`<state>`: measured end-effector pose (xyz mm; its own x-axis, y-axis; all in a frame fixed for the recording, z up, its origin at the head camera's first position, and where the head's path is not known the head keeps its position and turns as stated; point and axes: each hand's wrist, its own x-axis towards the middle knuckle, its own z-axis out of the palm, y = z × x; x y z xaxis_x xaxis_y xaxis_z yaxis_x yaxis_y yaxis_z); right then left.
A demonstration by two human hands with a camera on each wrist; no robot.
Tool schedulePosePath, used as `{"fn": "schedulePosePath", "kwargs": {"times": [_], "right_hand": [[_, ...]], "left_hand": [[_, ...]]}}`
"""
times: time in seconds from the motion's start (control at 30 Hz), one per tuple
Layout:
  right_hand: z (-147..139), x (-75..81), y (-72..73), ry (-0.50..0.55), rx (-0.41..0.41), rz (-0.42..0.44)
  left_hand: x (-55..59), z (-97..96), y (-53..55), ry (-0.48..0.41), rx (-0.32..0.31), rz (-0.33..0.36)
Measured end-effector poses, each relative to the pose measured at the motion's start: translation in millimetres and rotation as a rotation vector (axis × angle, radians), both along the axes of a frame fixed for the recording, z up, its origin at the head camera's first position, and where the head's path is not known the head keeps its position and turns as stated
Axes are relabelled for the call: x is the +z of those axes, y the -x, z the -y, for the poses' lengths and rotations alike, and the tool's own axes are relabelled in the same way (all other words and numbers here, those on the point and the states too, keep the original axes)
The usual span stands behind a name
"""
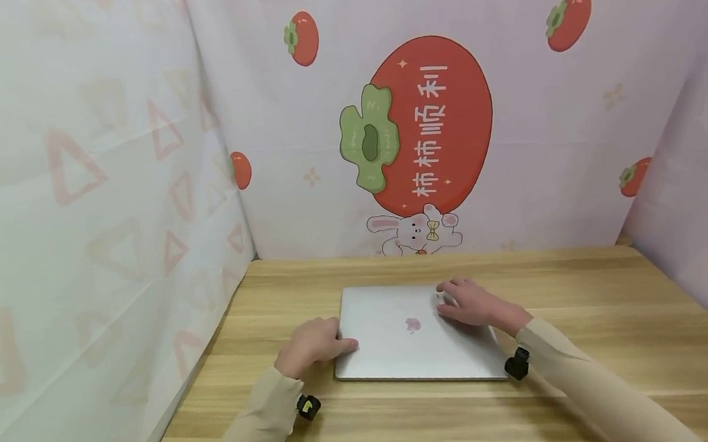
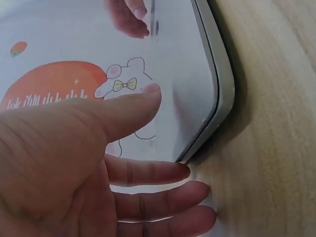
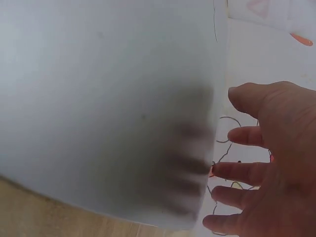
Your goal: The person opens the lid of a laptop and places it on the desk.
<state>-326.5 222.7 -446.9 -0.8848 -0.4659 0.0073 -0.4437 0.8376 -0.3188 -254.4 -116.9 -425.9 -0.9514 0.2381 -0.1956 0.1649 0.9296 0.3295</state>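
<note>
A closed silver laptop (image 1: 383, 354) with an apple logo lies flat on the wooden table. At its left side is my left hand (image 1: 316, 342), thumb reaching over the lid and the other fingers beside the edge. In the left wrist view the thumb (image 2: 131, 111) overlaps the glossy lid (image 2: 190, 59), with the fingers extended near a corner. My right hand (image 1: 473, 302) is over the far right part of the laptop. Its fingers (image 3: 242, 173) are spread and nearly straight at the laptop's edge in the right wrist view, with dark blurred reflections of them on the lid.
The wooden table (image 1: 568, 398) extends around the laptop. A printed backdrop (image 1: 296, 114) with persimmons and a rabbit stands behind the table's far edge. A patterned white curtain (image 1: 110, 219) borders the left side and another sheet (image 1: 700, 173) the right.
</note>
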Motion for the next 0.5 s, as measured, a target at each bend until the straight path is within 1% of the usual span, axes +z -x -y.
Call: {"fn": "schedulePosePath", "kwargs": {"times": [0.1, 0.17, 0.33, 0.5], "right_hand": [[2, 3.7, -7.6, 0.014, 0.025, 0.000], [4, 6.1, -11.8, 0.016, 0.032, 0.017], [10, 11.1, -22.2, 0.000, 0.066, 0.016], [16, 13.3, -34.9, -0.003, 0.126, -0.021]], "left_hand": [[5.1, -1.5, -1.6, 0.036, -0.012, -0.016], [6.6, -2.1, -2.5, 0.063, -0.027, -0.027], [5.7, -2.6, -5.3, 0.134, -0.050, -0.034], [6.9, -2.9, -8.4, 0.166, -0.090, -0.057]]}}
